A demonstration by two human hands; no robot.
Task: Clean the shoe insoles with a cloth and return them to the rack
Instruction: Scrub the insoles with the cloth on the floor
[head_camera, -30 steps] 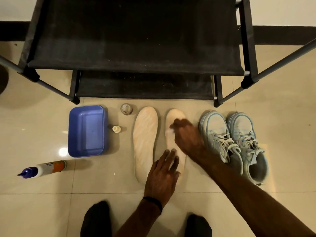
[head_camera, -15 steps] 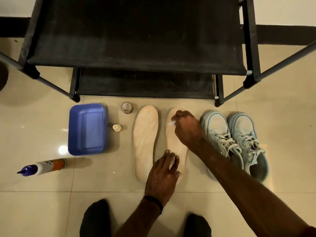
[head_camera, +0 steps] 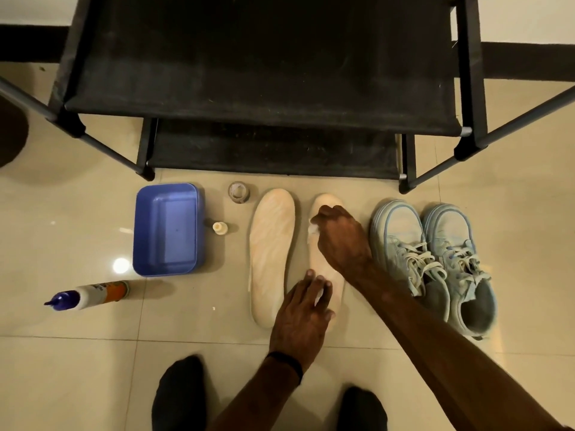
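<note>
Two beige insoles lie side by side on the tiled floor in front of the black shoe rack (head_camera: 264, 70). The left insole (head_camera: 272, 250) lies untouched. My left hand (head_camera: 301, 318) presses flat with straight fingers on the heel end of the right insole (head_camera: 323, 262). My right hand (head_camera: 339, 237) grips a small white cloth (head_camera: 312, 230) against that insole's toe half. Most of the cloth is hidden under the fingers.
A pair of light blue sneakers (head_camera: 435, 262) stands right of the insoles. A blue plastic tub (head_camera: 166, 228), a small bottle (head_camera: 220, 228) and a small jar (head_camera: 239, 191) sit on the left. A white bottle with a blue cap (head_camera: 90, 295) lies further left. My black-socked feet (head_camera: 180, 393) are at the bottom.
My right hand with the cloth slid up the right insole toward the toe, then back down a little. My left hand stayed on the heel end.
</note>
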